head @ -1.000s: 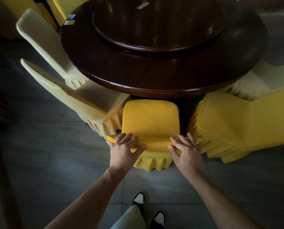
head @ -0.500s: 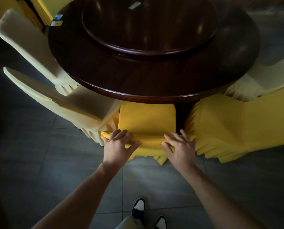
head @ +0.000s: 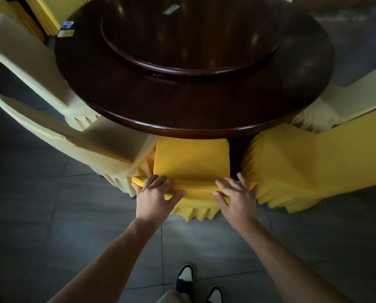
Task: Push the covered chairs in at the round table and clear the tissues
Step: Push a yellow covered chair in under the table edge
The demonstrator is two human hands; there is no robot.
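Two hands rest on the top rail of the yellow chair [head: 191, 162] at 6 o'clock of the table [head: 193, 110]. The left hand [head: 155, 194] lies over the rail's left end, fingers laid forward over the top and thumb hooked under the front edge, so it has a light hold of the cover. The right hand [head: 237, 196] sits on the right end, fingers spread and nearly straight, pressing rather than clasping. The seat is partly under the table's rim, with much of its cushion showing.

To finish the push well, I judge it best to drive evenly through both palms straight toward 12 o'clock, low on the rail, so the chair slides and does not tip or twist. The loose cover may slip over the frame, so pressure should go into the frame beneath it. The gap is tight: a cream chair [head: 77, 145] touches the yellow skirt at 9 o'clock, and another yellow chair [head: 292, 165] stands just beside it at 3 o'clock, so any skew could snag their pleats.

Tissues wait at the table's far side: two small packs [head: 66, 29] near 10 o'clock and a flat packet [head: 171, 9] on the turntable [head: 189, 40] at 12 o'clock.
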